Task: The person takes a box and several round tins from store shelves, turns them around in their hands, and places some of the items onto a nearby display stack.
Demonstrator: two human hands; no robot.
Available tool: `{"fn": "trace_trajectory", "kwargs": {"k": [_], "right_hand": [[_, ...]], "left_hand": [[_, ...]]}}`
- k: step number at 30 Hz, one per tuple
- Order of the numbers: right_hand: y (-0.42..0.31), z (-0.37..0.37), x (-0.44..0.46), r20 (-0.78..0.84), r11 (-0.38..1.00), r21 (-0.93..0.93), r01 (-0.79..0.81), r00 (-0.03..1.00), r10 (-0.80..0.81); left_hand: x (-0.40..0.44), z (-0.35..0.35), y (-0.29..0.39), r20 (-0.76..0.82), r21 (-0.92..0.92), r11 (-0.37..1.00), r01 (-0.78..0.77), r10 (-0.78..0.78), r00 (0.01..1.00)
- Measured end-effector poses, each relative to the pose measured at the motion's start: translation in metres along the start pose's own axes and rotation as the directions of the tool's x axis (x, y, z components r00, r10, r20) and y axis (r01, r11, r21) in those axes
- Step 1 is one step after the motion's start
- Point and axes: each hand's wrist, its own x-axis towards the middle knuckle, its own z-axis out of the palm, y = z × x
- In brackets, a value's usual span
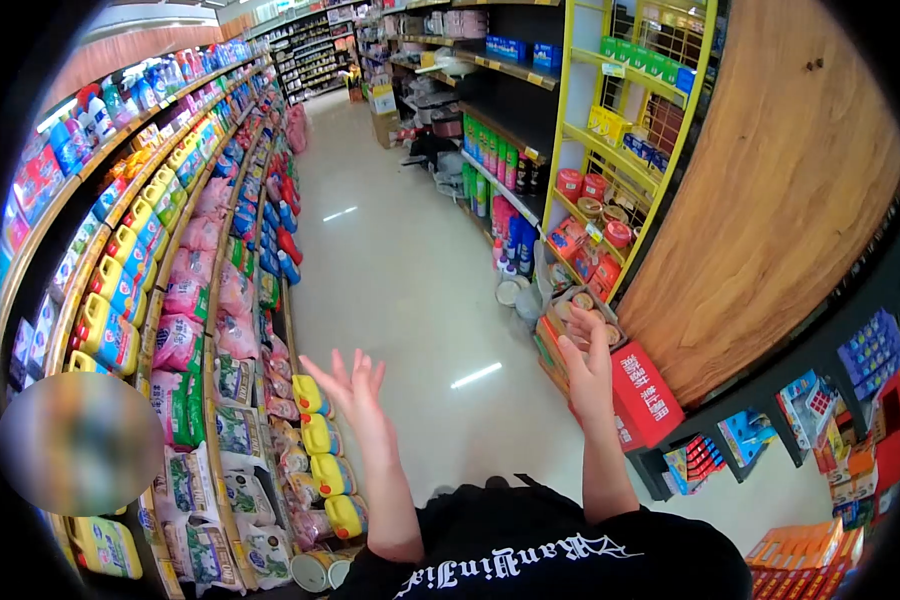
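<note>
My left hand (355,392) is raised over the aisle floor with its fingers spread, holding nothing. Beside it on the left are the lower shelf's yellow jugs (322,437) and pink bags (238,335), with a gap between them and the hand. My right hand (588,348) is held up on the other side, fingers loosely curved and thumb apart, with nothing visible in it. Behind that hand, in this view, stand an open carton (575,300) with round tubs and a red box (642,395) with white lettering. I cannot tell whether the hand touches them.
A long shelf of detergent bottles (120,265) runs along the left. On the right stand a yellow wire rack (660,175), a shelf with spray cans (490,148) and a wooden panel (760,180). The pale floor (410,270) leads to far shelves (310,55). Orange boxes (805,550) lie lower right.
</note>
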Motion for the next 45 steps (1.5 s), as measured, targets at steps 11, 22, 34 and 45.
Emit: {"fn": "trace_trajectory", "kwargs": {"k": [11,22,34,45], "right_hand": [[0.051,0.064,0.094,-0.079,0.997,-0.071,-0.019,0.997,0.013],[0.047,0.187,0.214,-0.045,0.975,-0.193,0.112,0.991,-0.122],[0.097,0.216,0.284,-0.058,0.937,-0.346,0.036,0.997,-0.059],[0.152,0.14,0.449,-0.137,0.906,-0.416,0.072,0.98,-0.141]], "left_hand": [[0.122,0.049,-0.064,0.111,-0.045,0.991,0.125,-0.12,0.987],[0.306,0.077,-0.071,0.2,-0.072,0.997,0.038,-0.023,0.979],[0.375,0.135,-0.15,0.272,0.107,0.973,0.203,-0.225,0.936],[0.418,0.321,-0.223,0.444,0.212,0.971,0.113,-0.199,0.873]]}}
